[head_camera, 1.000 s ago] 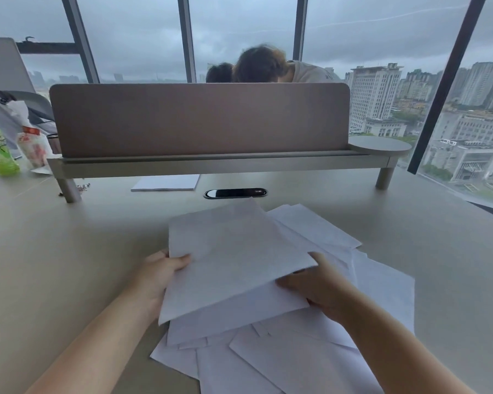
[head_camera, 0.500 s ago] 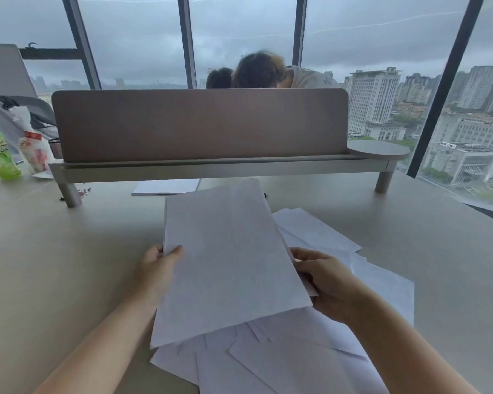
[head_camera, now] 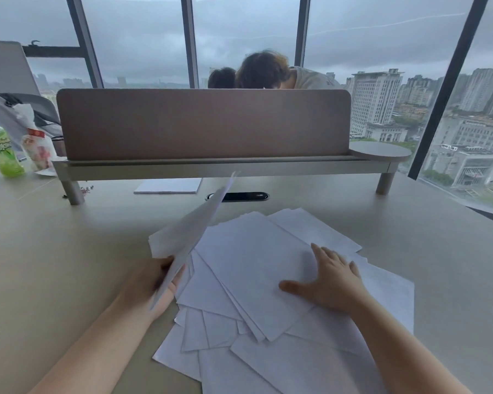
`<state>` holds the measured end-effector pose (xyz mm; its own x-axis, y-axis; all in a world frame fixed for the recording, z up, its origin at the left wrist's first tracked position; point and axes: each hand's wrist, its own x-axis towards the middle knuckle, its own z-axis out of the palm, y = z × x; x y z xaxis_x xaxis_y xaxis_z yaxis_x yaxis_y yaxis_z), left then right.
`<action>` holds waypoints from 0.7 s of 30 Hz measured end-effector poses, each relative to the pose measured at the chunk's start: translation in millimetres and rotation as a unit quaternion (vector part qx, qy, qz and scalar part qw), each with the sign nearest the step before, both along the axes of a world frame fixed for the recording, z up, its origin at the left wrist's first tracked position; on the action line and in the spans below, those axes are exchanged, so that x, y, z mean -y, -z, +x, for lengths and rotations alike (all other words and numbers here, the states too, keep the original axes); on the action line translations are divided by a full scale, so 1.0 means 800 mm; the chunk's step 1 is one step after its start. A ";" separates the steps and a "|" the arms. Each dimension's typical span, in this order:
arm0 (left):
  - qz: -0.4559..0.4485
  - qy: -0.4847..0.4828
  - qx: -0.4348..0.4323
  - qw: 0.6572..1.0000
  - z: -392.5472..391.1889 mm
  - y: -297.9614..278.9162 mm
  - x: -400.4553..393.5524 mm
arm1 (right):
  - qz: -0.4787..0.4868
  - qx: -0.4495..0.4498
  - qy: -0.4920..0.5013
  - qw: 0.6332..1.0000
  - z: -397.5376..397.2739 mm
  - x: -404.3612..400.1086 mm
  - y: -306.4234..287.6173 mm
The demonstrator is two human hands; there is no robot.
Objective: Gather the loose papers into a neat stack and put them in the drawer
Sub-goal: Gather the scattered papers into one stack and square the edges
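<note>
Several loose white papers [head_camera: 248,268] lie fanned out and overlapping on the beige desk [head_camera: 54,265] in front of me. My left hand [head_camera: 154,288] grips a thin bunch of white sheets [head_camera: 191,228] by their near edge, tilted up on edge and leaning to the left of the pile. My right hand [head_camera: 330,280] lies flat with fingers spread on top of the spread papers, holding nothing. No drawer shows in this view.
A raised shelf with a brown divider panel [head_camera: 202,123] crosses the desk behind the papers. Under it lie a white notepad [head_camera: 168,185] and a black cable port [head_camera: 239,196]. A green bottle [head_camera: 3,149] and a snack bag [head_camera: 39,146] stand far left. People sit behind the divider.
My right hand has let go of the lifted sheets and dropped flat onto the pile. My left hand alone has swung the sheets up on edge, off to the left.
</note>
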<state>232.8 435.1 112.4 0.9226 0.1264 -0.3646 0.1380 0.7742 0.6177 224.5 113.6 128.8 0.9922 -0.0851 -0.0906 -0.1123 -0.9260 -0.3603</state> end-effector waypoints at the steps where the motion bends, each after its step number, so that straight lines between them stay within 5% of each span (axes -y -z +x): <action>1: -0.057 -0.007 0.014 0.998 -0.003 0.000 0.000 | 0.001 0.001 0.001 1.000 0.000 -0.001 0.001; 5: -0.032 -0.002 0.005 0.999 -0.007 -0.013 0.010 | 0.039 0.031 0.027 0.998 0.002 -0.007 -0.008; 10: 0.226 0.024 -0.023 0.974 -0.008 -0.012 0.013 | 0.209 0.044 0.078 0.974 0.005 0.007 -0.016; 14: 0.314 0.052 -0.039 0.947 -0.008 -0.018 0.011 | 0.319 -0.008 0.074 0.945 0.003 0.008 -0.021; 21: 0.279 0.052 -0.021 0.959 -0.009 -0.022 0.026 | 0.448 -0.115 0.019 0.886 -0.006 -0.010 -0.013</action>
